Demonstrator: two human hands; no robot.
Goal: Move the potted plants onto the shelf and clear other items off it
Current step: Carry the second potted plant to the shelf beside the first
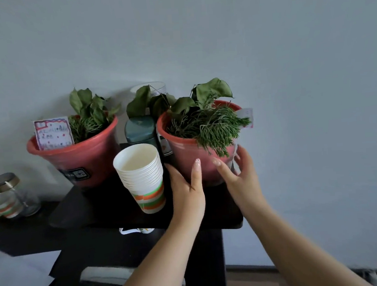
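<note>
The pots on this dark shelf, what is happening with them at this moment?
A person has both hands on the right red pot: the left hand against its front, the right hand on its side. The left red pot stands untouched. A stack of paper cups and a teal tin share the shelf.

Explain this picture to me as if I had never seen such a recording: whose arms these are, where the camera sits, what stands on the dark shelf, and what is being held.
There is no machine here. A person wears a camera on the head, looking forward and down, so the two bare arms are their own. The left hand and right hand press straight fingers against the sides of the right red pot, which stands on the dark shelf. Beside it stands a stack of paper cups, then a second red pot with a paper card in it. A teal container stands behind the cups. Lower left is a glass jar.
</note>
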